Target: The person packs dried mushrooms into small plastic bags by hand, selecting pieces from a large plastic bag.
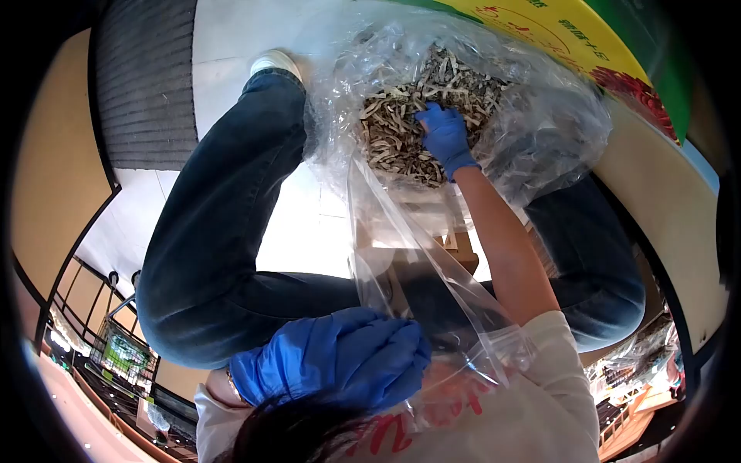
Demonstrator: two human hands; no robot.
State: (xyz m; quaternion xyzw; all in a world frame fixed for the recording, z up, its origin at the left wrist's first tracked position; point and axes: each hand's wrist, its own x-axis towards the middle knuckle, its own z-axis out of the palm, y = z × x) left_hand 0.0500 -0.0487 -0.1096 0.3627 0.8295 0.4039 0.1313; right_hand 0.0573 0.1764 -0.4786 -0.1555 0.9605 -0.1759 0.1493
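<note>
My right hand (pixel 445 139), in a blue glove, reaches into a large clear plastic bag (pixel 540 131) and rests on a heap of dried, grey-brown strips (pixel 397 143). Its fingertips are partly hidden among the strips, so what they hold cannot be made out. Close to my chest is my left hand (pixel 332 359), also gloved in blue, with its fingers curled in at the edge of a long clear plastic bag (pixel 417 270). That bag stretches from my chest up toward the heap.
A yellow and green printed box (pixel 571 38) stands behind the big bag. Under the bag is a cardboard box (pixel 461 251). My legs in jeans (pixel 208 224) spread on both sides. A grey ribbed mat (pixel 147 85) lies at the upper left, and wire racks (pixel 116 339) at the lower left.
</note>
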